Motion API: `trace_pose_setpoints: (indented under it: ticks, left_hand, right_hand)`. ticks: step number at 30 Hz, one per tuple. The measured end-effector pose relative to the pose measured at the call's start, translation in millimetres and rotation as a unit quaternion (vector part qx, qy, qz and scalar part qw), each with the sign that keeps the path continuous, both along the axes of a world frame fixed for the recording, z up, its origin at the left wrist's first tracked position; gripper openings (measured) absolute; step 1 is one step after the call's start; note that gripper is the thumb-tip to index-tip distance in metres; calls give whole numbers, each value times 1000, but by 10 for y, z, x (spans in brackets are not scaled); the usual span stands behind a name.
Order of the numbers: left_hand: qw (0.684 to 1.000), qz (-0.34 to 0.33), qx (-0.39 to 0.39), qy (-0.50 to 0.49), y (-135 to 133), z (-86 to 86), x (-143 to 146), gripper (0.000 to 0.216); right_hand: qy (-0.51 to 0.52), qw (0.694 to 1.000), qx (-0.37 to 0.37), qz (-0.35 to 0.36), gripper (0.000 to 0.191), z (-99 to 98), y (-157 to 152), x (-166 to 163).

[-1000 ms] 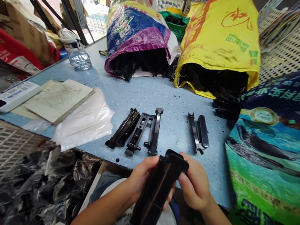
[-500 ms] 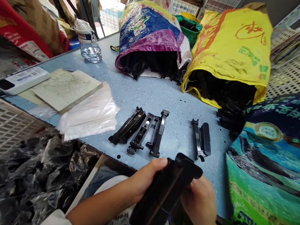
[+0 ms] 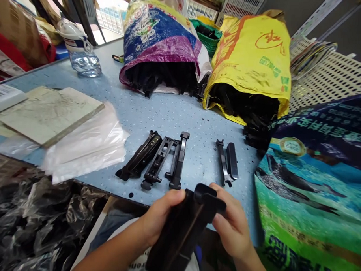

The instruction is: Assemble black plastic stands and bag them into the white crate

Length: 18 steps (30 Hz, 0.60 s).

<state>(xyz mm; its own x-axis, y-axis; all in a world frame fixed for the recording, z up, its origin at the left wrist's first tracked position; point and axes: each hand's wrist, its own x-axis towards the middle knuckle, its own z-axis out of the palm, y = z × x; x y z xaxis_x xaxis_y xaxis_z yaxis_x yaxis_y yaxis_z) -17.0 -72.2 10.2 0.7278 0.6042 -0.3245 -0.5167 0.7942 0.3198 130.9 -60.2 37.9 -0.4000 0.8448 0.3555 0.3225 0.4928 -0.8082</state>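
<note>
Near the table's front edge I hold a long black plastic part [image 3: 179,238], tilted, with a rounded two-lobed end uppermost. My left hand [image 3: 158,217] is closed around its left side, thumb along the upper edge; the other fingers are hidden behind it. At the right of the rounded end, my right hand [image 3: 232,222] is closed on the part, thumb in front and fingers partly hidden behind. Beyond my hands lie similar black parts: a dark one [image 3: 139,156], a slotted one [image 3: 159,162] and a narrow one [image 3: 178,161]. Farther right sits a separate black pair [image 3: 228,161].
A purple-blue sack [image 3: 162,37] and a yellow sack [image 3: 251,58] open toward me, full of black parts. A teal sack [image 3: 315,182] stands at right. Clear plastic bags [image 3: 89,150], a board [image 3: 55,112] and a water bottle [image 3: 83,56] are on the left.
The view has shifted to the right, so the table things appear farther left. My right hand has come up on the rounded end, its fingers now behind it. My left hand keeps its hold.
</note>
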Motion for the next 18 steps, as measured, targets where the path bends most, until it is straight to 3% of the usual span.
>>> trace_pose_setpoints:
  ticks: [6, 12, 15, 18]
  left_hand:
    - [999, 43, 29, 8, 8, 85, -9, 45]
    - [993, 70, 36, 86, 21, 82, -17, 49]
    - [990, 78, 63, 97, 37, 115, -43, 49]
    - [992, 74, 39, 95, 35, 105, -58, 52]
  right_hand:
    - [38, 996, -75, 12, 30, 92, -20, -26]
    - [161, 961, -222, 29, 24, -85, -54, -56]
    - [169, 963, -209, 14, 23, -86, -31, -90]
    - [75, 991, -107, 20, 24, 7, 23, -106]
